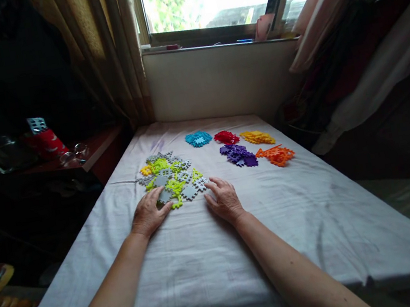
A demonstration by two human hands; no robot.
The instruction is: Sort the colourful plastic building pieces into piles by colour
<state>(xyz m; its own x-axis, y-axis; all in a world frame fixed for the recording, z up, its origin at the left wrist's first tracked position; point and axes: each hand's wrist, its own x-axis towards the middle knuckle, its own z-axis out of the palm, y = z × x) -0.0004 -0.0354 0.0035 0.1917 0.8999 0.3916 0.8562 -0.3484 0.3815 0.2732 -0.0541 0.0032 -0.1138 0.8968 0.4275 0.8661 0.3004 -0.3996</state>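
Note:
A mixed pile of flat notched pieces, grey and lime green, lies on the cloth-covered table left of centre, with a few yellow-orange ones at its left edge. My left hand rests at the pile's near left side, thumb and fingers apart, touching a grey piece. At the near right edge of the pile, my right hand has its fingers spread beside a light grey piece. Neither hand visibly grips a piece.
Sorted piles in teal, red, yellow, purple and orange lie farther back on the table. A side table at left bears a red container and glasses. Clothes hang at right.

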